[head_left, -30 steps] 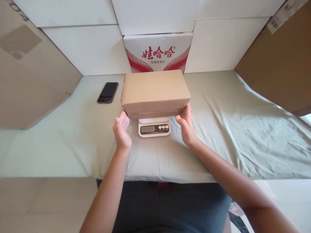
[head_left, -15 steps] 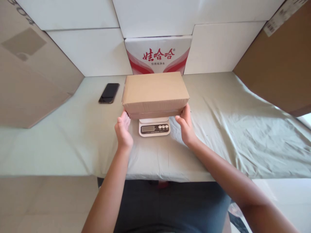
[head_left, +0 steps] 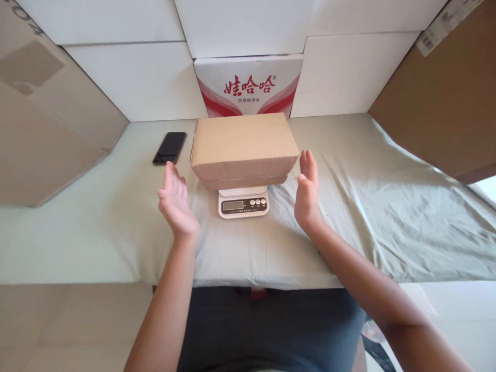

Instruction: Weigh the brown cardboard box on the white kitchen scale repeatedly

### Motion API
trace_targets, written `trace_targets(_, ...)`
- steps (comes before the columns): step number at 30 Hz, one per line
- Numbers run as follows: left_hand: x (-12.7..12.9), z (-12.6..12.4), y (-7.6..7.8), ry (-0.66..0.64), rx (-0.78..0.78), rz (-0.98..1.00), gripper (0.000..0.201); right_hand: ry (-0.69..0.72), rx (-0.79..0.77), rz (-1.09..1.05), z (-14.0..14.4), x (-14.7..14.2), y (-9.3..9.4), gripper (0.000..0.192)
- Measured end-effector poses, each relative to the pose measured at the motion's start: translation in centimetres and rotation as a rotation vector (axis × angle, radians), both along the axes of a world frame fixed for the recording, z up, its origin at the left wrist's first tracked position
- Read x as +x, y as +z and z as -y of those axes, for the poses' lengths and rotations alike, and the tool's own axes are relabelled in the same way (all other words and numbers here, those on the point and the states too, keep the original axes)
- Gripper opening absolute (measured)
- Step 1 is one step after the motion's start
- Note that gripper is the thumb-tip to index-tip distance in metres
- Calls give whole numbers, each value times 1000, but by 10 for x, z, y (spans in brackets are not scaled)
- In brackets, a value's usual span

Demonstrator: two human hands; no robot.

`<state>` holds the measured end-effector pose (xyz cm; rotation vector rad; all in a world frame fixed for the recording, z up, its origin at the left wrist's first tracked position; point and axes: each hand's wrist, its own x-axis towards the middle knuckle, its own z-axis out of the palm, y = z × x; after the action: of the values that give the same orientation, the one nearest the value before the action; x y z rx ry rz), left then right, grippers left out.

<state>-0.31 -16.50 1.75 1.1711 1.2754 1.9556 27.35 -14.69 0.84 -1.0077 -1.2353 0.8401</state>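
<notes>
I am seeing the cardboard box point(head_left: 244, 138) resting on the digital scale point(head_left: 243, 213), overhanging it widely. The left hand point(head_left: 177, 204) and right hand point(head_left: 307, 192) are standing beside the box, each grip opened, holding nothing. For steady balance, neither should be pressing it.

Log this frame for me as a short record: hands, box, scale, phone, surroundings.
Left hand: open, holding nothing, just off the left end of the box
Right hand: open, holding nothing, beside the right end
Box: brown cardboard, resting on the scale
Scale: white, front panel showing; no reading legible
Phone: dark, screen up, left of the box
Surface: pale green cloth
Behind: white carton with red print
</notes>
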Motion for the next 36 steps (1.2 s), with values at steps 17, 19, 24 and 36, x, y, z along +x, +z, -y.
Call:
trace_targets(17, -29, -24, -32, -258, 9, -59, 87, -185, -35, -80, -37, 2, -18, 77)
trace_targets(19, -22, -18, -30, -269, 22, -78, 87, -142, -12, -78, -35, 1, -18, 76)
trace_targets(24, -12, -7, -29, -260, 25, -38, 88, 9, 9, -103, -27, -8, -13, 78)
trace_targets(36, 1, -10, -21, -294, 16, -69, 88, 21, 50, -91, -7, -31, 11, 63)
